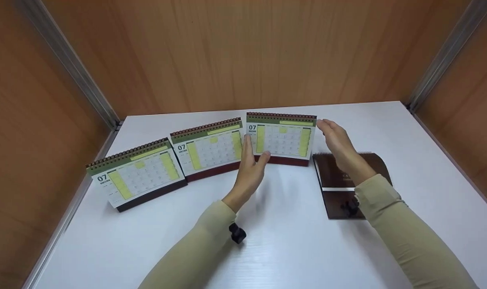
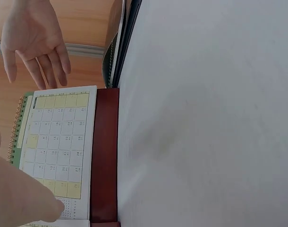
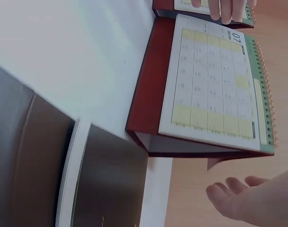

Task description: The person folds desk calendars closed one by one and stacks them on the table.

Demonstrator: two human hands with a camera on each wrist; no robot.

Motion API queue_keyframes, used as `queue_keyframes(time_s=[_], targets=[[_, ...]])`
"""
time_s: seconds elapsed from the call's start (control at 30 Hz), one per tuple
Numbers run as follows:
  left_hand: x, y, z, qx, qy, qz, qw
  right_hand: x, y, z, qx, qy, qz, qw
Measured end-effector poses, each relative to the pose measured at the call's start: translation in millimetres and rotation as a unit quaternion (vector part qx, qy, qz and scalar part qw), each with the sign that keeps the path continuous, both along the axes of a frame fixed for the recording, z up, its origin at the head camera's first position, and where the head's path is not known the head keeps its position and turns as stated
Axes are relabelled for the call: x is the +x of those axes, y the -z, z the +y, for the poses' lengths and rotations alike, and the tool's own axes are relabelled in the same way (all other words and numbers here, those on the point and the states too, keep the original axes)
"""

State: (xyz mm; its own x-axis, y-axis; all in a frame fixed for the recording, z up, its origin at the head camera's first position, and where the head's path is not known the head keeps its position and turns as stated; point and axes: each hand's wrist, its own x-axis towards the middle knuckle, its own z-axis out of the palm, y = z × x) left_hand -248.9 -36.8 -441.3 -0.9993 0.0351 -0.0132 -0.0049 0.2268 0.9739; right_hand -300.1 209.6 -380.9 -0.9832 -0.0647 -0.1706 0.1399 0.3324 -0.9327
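Note:
Three desk calendars showing page 07 stand in a row: the right calendar (image 1: pixel 289 140), the middle calendar (image 1: pixel 211 150) and the left calendar (image 1: pixel 143 170). My left hand (image 1: pixel 249 172), fingers straight, is at the left side of the right calendar, where it meets the middle one. Beyond the other side, my right hand (image 1: pixel 339 142) is held up with its fingers extended. A small gap shows between the right hand and that calendar's edge in the right wrist view. The right calendar's red-brown base (image 3: pixel 151 80) faces the front.
A dark brown spiral-bound calendar (image 1: pixel 333 172) with a white band lies at the right, partly beneath my right forearm. The white table (image 1: pixel 291 249) is enclosed by wood-grain panels (image 1: pixel 259 52) at the back and both sides.

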Motion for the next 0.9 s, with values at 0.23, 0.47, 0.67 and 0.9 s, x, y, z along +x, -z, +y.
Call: queue_keyframes(time_s=[0.23, 0.47, 0.67, 0.9], targets=[[-4.1, 4.8, 1.8, 0.018, -0.005, -0.016, 0.9997, -5.3, 3.5, -11.0, -0.006, 0.000, -0.011, 0.9999], [-4.6, 1.3, 1.8, 0.033, -0.009, -0.031, 0.9989, -14.3, 6.3, -19.3, -0.008, -0.004, -0.020, 0.9997], [-5.2, 4.3, 1.9, 0.030, -0.007, -0.041, 0.9987, -21.5, 8.0, -20.2, -0.016, -0.017, -0.048, 0.9986], [-4.8, 5.3, 0.4, 0.035, -0.001, -0.043, 0.9985, -28.1, 7.4, -18.2, 0.004, -0.025, -0.050, 0.9984]])
